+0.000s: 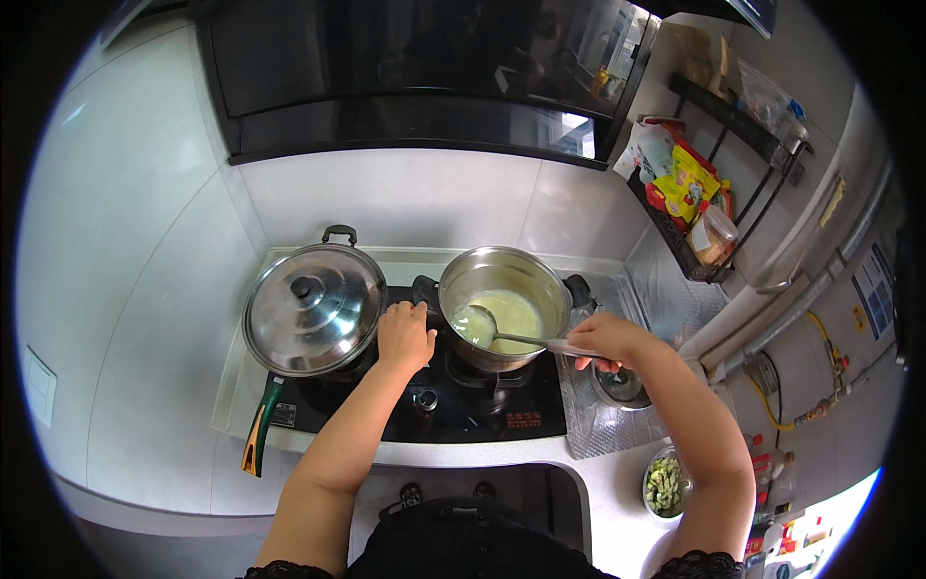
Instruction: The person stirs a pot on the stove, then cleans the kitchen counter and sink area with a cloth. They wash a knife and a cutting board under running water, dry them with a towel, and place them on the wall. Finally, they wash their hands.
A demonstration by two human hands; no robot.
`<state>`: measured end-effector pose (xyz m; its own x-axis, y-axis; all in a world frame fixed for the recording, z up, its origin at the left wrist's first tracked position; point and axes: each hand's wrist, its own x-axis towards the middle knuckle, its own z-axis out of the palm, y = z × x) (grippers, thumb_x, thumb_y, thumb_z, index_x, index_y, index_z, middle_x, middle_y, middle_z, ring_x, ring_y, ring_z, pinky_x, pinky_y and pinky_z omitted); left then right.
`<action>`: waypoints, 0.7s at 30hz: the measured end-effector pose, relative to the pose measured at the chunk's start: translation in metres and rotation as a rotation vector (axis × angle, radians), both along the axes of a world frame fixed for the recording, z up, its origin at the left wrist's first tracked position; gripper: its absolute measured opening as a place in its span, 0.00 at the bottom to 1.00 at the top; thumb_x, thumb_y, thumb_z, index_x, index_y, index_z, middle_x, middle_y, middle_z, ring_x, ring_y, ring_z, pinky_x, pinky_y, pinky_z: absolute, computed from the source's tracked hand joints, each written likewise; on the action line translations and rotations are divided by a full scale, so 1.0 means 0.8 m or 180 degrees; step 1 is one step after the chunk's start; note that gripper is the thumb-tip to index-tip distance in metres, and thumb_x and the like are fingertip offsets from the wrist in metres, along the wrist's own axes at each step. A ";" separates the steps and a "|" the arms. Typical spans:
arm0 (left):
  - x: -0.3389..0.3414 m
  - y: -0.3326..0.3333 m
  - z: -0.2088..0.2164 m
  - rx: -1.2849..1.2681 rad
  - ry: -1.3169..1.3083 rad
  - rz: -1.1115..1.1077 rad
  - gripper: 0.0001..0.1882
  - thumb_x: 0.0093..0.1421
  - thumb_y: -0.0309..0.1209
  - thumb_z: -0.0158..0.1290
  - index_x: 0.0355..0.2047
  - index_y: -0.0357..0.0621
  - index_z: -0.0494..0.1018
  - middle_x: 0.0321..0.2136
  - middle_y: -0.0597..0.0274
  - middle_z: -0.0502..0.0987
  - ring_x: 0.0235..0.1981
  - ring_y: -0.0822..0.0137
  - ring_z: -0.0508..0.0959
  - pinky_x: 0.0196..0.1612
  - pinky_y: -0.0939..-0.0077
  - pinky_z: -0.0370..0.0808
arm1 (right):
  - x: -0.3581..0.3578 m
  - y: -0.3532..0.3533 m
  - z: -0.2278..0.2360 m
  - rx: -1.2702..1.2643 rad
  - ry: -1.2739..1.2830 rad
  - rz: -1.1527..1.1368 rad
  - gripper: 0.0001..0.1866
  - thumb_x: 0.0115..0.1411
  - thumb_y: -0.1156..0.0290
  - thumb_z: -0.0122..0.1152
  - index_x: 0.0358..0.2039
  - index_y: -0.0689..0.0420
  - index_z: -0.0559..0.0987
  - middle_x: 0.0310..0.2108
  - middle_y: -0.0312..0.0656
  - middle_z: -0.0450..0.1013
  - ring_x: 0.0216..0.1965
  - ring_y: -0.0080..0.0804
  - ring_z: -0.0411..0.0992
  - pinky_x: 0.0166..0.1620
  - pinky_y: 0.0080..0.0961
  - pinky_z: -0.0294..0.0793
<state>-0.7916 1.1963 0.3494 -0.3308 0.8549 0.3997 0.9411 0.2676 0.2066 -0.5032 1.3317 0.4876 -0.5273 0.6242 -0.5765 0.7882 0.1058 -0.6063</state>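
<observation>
My right hand (610,343) is closed round the handle of a metal ladle (526,339). The ladle's bowl dips into pale yellowish-green liquid (514,311) in an open steel pot (502,259) on the right burner. At the pot's left side, my left hand (406,335) has its fingers curled against the black side handle (424,290); part of that grip is hidden. Just left of this hand stands a wide pan with a domed steel lid (318,304), its green handle (260,429) pointing toward me.
Both vessels stand on a black gas hob (453,415) with a knob (425,399). Right of it, a metal bowl (620,383) rests on foil (588,425), and a bowl of chopped greens (667,485) sits nearer me. A rack (666,227) holds packets. The hood (415,125) overhangs the back.
</observation>
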 end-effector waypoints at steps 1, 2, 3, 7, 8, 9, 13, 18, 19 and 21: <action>0.001 0.000 0.002 -0.0033 -0.0086 -0.0006 0.26 0.50 0.35 0.60 0.48 0.38 0.71 0.39 0.52 0.72 0.44 0.52 0.71 0.48 0.60 0.69 | 0.006 -0.003 0.005 0.0073 0.0041 -0.0028 0.13 0.58 0.64 0.53 0.35 0.60 0.79 0.23 0.40 0.75 0.12 0.21 0.64 0.13 0.20 0.61; 0.002 0.000 0.002 -0.0045 -0.0100 -0.0016 0.26 0.50 0.35 0.60 0.48 0.38 0.71 0.39 0.52 0.72 0.44 0.52 0.71 0.48 0.60 0.69 | 0.012 -0.006 0.010 0.0148 0.0082 -0.0058 0.13 0.58 0.63 0.53 0.36 0.59 0.79 0.23 0.40 0.75 0.12 0.21 0.64 0.13 0.20 0.61; 0.001 0.000 0.003 -0.0059 -0.0105 -0.0013 0.26 0.50 0.35 0.60 0.48 0.38 0.72 0.39 0.52 0.72 0.44 0.52 0.71 0.48 0.60 0.69 | 0.015 -0.008 0.014 0.0220 0.0131 -0.0074 0.14 0.58 0.63 0.53 0.37 0.58 0.79 0.24 0.40 0.75 0.12 0.21 0.65 0.13 0.20 0.62; 0.000 -0.001 0.004 -0.0037 -0.0079 -0.0030 0.25 0.50 0.35 0.61 0.47 0.37 0.72 0.39 0.52 0.72 0.44 0.52 0.71 0.48 0.60 0.69 | 0.030 -0.019 0.031 0.0652 0.0223 -0.0298 0.16 0.58 0.62 0.55 0.42 0.58 0.79 0.25 0.41 0.76 0.14 0.22 0.67 0.15 0.21 0.65; 0.000 -0.002 0.005 -0.0040 -0.0085 -0.0032 0.25 0.50 0.35 0.60 0.48 0.38 0.72 0.39 0.51 0.72 0.44 0.52 0.71 0.48 0.60 0.69 | 0.033 -0.020 0.031 0.0795 0.0228 -0.0315 0.16 0.58 0.62 0.55 0.43 0.57 0.78 0.26 0.42 0.76 0.15 0.25 0.69 0.16 0.22 0.67; 0.001 -0.002 0.005 -0.0045 -0.0093 -0.0044 0.25 0.50 0.35 0.60 0.48 0.38 0.72 0.39 0.51 0.72 0.44 0.51 0.71 0.48 0.60 0.69 | 0.037 -0.021 0.030 0.0936 0.0230 -0.0342 0.17 0.58 0.62 0.56 0.44 0.57 0.78 0.26 0.43 0.77 0.16 0.27 0.71 0.17 0.24 0.69; 0.004 0.002 0.006 -0.0035 -0.0097 -0.0049 0.25 0.50 0.35 0.60 0.48 0.38 0.71 0.39 0.51 0.72 0.44 0.51 0.71 0.48 0.60 0.69 | 0.048 -0.019 0.005 0.2551 0.0464 0.0391 0.19 0.55 0.64 0.60 0.48 0.52 0.76 0.30 0.49 0.77 0.25 0.42 0.75 0.27 0.33 0.75; 0.000 0.000 0.003 -0.0026 -0.0074 -0.0044 0.25 0.50 0.35 0.60 0.48 0.38 0.71 0.39 0.51 0.72 0.45 0.51 0.71 0.47 0.59 0.69 | 0.042 -0.038 -0.029 0.3887 0.0283 0.1147 0.23 0.54 0.66 0.61 0.52 0.47 0.72 0.31 0.47 0.74 0.27 0.45 0.75 0.29 0.38 0.76; 0.000 0.000 0.003 -0.0019 -0.0077 -0.0049 0.25 0.50 0.35 0.60 0.48 0.38 0.71 0.39 0.51 0.72 0.45 0.51 0.71 0.47 0.59 0.69 | 0.039 -0.043 -0.030 0.4077 -0.0006 0.1432 0.24 0.54 0.69 0.59 0.53 0.45 0.71 0.30 0.43 0.71 0.27 0.41 0.75 0.28 0.34 0.76; 0.002 -0.001 0.004 -0.0011 -0.0070 -0.0048 0.25 0.50 0.35 0.60 0.48 0.38 0.71 0.39 0.51 0.72 0.45 0.51 0.71 0.47 0.59 0.69 | 0.040 -0.039 -0.044 0.4480 -0.0093 0.1909 0.25 0.52 0.70 0.58 0.53 0.44 0.71 0.30 0.42 0.69 0.28 0.37 0.74 0.27 0.31 0.76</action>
